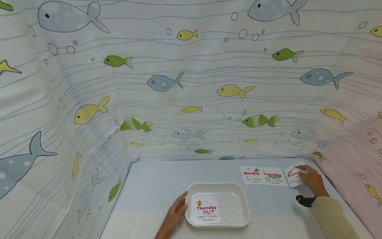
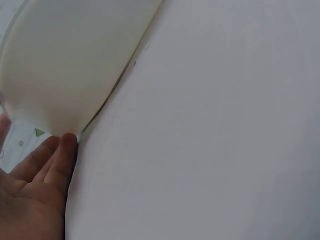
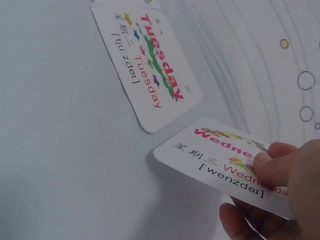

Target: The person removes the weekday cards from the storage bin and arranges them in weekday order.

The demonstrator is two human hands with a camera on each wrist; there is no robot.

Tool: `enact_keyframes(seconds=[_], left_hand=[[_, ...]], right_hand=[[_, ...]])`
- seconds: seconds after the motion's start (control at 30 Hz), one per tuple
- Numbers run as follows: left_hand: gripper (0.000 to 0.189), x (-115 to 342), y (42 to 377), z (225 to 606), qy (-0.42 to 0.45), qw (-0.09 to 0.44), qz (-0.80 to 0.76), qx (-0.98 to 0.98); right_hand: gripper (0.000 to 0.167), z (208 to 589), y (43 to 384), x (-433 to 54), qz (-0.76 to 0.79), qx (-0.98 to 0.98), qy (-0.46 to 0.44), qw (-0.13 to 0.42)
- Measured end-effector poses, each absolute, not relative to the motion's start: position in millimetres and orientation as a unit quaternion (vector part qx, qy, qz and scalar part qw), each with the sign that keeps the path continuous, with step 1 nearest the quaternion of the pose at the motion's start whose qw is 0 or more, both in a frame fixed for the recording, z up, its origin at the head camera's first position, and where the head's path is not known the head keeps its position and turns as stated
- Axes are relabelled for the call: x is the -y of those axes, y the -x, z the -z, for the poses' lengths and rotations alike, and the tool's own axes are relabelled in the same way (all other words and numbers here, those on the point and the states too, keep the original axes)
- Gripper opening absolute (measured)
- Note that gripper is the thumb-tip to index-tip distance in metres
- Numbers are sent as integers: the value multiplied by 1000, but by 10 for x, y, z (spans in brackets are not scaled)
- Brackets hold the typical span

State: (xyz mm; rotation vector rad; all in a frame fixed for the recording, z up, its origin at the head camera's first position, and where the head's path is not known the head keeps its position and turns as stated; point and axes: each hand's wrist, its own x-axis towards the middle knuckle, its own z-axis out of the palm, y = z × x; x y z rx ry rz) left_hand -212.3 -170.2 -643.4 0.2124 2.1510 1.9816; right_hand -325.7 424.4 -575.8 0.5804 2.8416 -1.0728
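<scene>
We see the right hand at the far right of the pale, smooth surface, its grip pinching a square white card with rounded corners and red "Wednesday" lettering. The thumb presses on the printed face while other fingers lie beneath, and the card tilts, with a shadow under it; we cannot tell whether its far edge touches the surface.

Just left of it lies a matching white card with red "Tuesday" lettering, apart from the held one. Left of that, a white card with red "Monday" lettering meets its edge; we cannot tell whether the two overlap.

Nearer to us stands a white rectangular tray with rounded corners. A white card with red "Thursday" lettering and a gold star lies flat in its left half. The left hand touches the tray's left side, its grip relaxed, fingers fairly straight against the wall.

A beige sleeve covers the right forearm, and white fabric printed with fish hangs behind the surface.
</scene>
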Motion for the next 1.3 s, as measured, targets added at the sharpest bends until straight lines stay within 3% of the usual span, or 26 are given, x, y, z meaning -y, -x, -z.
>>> enact_keyframes(seconds=[1.3], left_hand=[[54,1670,2106,6411,-56,107,-666,-736]], right_hand=[[48,5847,3182,-4176,267,-939,-204,72]])
